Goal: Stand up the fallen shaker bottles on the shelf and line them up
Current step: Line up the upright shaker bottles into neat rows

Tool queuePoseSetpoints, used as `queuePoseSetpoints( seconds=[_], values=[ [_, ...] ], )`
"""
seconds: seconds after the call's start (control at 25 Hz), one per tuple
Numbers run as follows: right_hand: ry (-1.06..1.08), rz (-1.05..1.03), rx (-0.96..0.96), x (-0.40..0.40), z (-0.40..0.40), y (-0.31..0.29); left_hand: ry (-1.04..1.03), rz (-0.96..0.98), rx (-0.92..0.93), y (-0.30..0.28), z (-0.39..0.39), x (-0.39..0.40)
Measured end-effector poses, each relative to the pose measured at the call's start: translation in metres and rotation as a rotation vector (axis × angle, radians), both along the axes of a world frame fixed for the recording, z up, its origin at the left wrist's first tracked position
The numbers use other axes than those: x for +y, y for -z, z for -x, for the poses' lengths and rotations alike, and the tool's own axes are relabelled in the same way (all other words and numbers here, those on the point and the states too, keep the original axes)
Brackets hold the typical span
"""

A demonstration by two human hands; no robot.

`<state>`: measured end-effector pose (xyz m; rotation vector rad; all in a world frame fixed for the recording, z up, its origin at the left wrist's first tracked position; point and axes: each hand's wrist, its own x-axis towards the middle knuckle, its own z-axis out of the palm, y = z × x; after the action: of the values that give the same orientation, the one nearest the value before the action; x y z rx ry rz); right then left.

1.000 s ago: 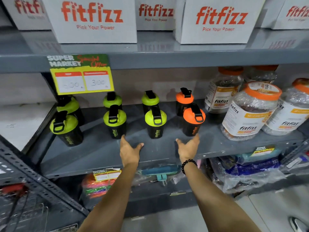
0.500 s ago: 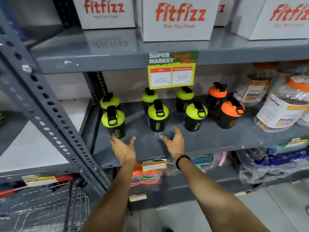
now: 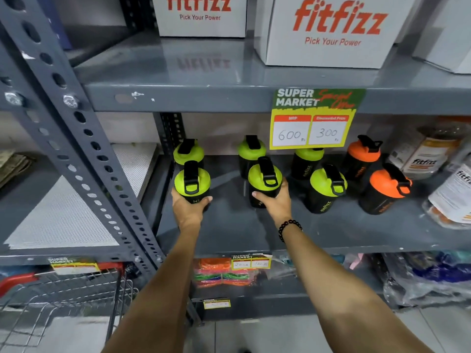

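Two fitfizz shakers [image 3: 323,189] gripped, tag [image 3: 312,119] "600, 300"

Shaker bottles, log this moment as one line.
left hand grips front-left green shaker | right hand grips next green shaker | all shakers upright

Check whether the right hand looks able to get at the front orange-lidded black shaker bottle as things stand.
Probably yes, once freed: the right hand has its grip on a green-lidded black shaker bottle, and the front orange-lidded black shaker bottle stands unobstructed at the shelf front.
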<state>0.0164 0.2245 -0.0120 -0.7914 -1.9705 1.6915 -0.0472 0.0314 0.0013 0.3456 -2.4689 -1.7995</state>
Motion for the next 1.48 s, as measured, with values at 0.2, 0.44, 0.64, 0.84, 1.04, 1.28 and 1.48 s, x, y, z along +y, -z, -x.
queuePoseSetpoints(
  seconds=[0.2, 0.44, 0.64, 0.84, 1.04, 1.28, 1.48],
  values=[
    [0.014, -0.047, -0.022, -0.007, -0.003, -0.007, -0.037, 0.002, 0.008, -0.006, -0.006, 0.0],
    [0.055, -0.077, -0.024, -0.027, -0.006, -0.005, -0.045, 0.014, 0.008, -0.004, -0.006, -0.011],
    [0.054, -0.093, -0.036, -0.032, -0.007, -0.003, -0.031, 0.008, -0.001, -0.004, -0.007, -0.013],
    [0.052, -0.098, -0.059, -0.031, -0.009, -0.004, -0.021, 0.021, -0.003, -0.007, -0.009, -0.015],
    [0.07, -0.105, -0.048, -0.033, -0.009, -0.004, -0.022, 0.028, -0.002, -0.01, -0.013, -0.014],
    [0.062, -0.1, -0.052, -0.034, -0.011, -0.006, -0.009, 0.016, 0.018, -0.013, -0.016, -0.013],
    [0.051, -0.079, -0.063, -0.033, -0.01, -0.007, 0.008, 0.02, 0.009, -0.01, -0.013, -0.013]
  ],
)
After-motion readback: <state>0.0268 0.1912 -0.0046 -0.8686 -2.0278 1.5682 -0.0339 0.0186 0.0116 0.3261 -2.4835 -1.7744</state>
